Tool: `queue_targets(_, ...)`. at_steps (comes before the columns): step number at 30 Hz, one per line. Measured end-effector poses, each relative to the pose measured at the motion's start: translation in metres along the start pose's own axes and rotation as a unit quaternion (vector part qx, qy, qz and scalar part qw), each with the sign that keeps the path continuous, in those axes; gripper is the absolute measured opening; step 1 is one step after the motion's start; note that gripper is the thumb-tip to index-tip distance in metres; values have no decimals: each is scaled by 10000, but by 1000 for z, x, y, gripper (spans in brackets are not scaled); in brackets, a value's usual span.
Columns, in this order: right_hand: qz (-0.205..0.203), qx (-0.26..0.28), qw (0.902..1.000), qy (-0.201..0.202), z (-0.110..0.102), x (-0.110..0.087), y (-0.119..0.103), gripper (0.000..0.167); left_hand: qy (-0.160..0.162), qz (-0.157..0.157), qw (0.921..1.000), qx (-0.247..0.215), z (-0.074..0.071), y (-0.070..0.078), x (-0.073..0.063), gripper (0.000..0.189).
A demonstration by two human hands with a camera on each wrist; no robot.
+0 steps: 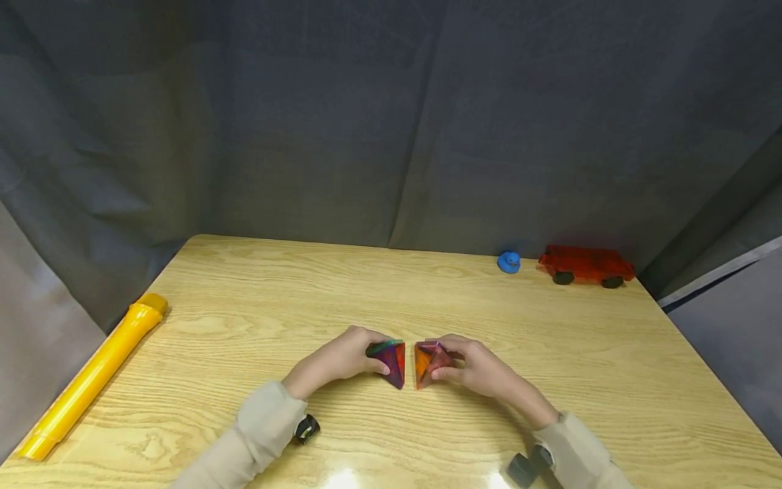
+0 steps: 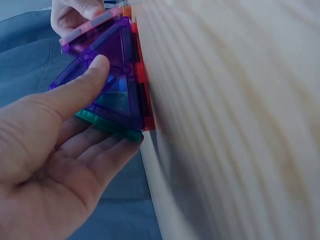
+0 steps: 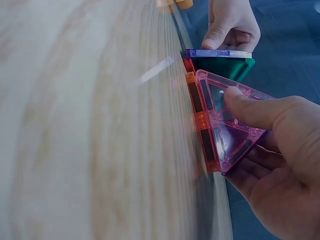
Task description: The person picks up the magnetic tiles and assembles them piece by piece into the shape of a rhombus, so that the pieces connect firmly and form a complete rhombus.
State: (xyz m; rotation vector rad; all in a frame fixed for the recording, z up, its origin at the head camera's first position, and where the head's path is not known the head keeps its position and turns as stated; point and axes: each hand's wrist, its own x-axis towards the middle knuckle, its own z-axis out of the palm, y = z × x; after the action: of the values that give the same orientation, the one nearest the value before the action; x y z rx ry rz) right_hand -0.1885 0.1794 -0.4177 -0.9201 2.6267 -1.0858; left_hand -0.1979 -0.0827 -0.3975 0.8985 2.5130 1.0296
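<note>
My left hand (image 1: 352,354) pinches a small pyramid of translucent magnetic tiles (image 1: 393,363) between thumb and fingers. In the left wrist view its purple tile (image 2: 112,92) lies under the thumb, a green tile (image 2: 107,125) against the fingers, and a red tile (image 2: 142,85) faces the table. My right hand (image 1: 473,367) grips a second tile pyramid (image 1: 426,365). The right wrist view shows that one's pink tile (image 3: 232,117) under the thumb and an orange tile (image 3: 202,122) on the table side. The two pyramids face each other across a narrow gap, close over the tabletop.
Along the left edge of the wooden table (image 1: 293,292) lies a long yellow tube (image 1: 91,380). A blue rubber duck (image 1: 509,262) and a red translucent toy car (image 1: 586,265) with black wheels stand at the back right. Dark curtains (image 1: 330,136) hang behind the table.
</note>
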Motion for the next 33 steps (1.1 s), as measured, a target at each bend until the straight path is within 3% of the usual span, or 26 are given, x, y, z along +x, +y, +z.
queue_targets(12,-14,217,9997,-118,2,4,1,46,-28,-23,10000,25,8,6,7,40)
queue_targets(23,-158,125,9997,-98,1,4,-3,48,-48,-51,10000,56,9,6,7,40)
queue_targets(33,-50,201,9997,-121,0,7,-9,51,-29,2,10000,95,10,6,7,41)
